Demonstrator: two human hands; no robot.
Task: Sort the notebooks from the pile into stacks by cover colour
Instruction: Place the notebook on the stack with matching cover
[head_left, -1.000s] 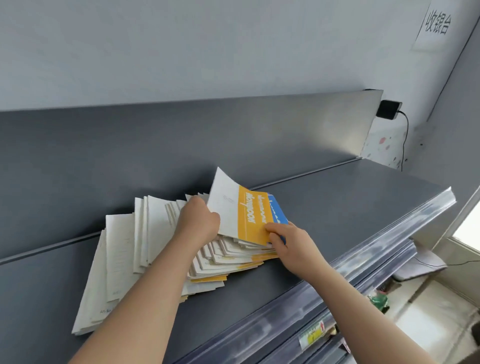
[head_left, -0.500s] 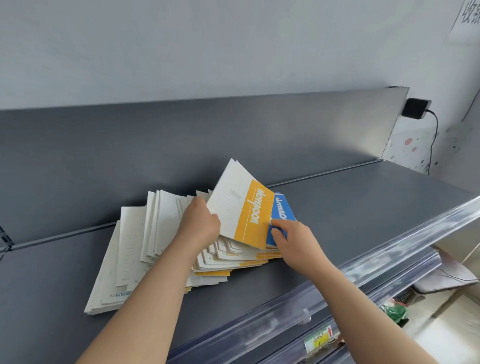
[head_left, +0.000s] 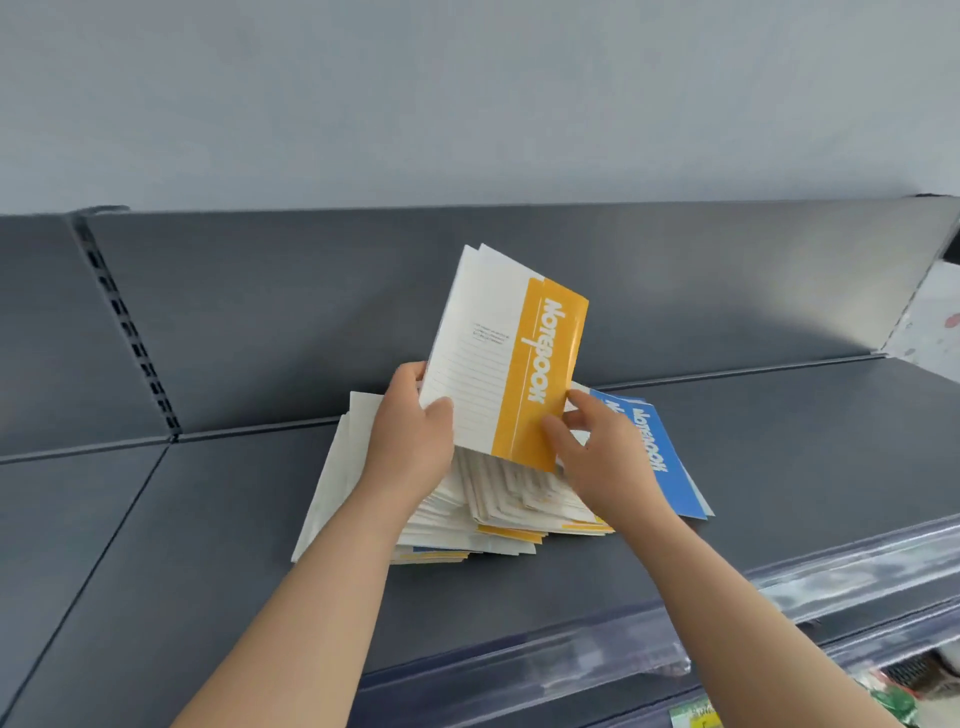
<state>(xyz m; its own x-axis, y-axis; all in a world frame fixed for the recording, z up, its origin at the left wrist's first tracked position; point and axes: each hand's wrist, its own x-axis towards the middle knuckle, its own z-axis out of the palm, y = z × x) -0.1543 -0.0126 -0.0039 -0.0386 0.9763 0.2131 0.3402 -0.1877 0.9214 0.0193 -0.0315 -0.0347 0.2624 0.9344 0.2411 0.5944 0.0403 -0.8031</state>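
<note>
Held upright just above the pile (head_left: 498, 499): yellow notebook (head_left: 511, 358), white lined half to the left, yellow band to the right. Gripped at lower left edge by left hand (head_left: 410, 447), thumb on the cover; pinched at lower right corner by right hand (head_left: 602, 462). Lying flat at the pile's right side, on the grey shelf (head_left: 208, 519): blue notebooks (head_left: 675, 483).

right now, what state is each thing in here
pile, fanned out loose on the shelf
yellow notebook, held upright above the pile
left hand, grips the yellow notebook's left edge
right hand, pinches its lower right corner
blue notebook, flat on the shelf beside the pile
</note>
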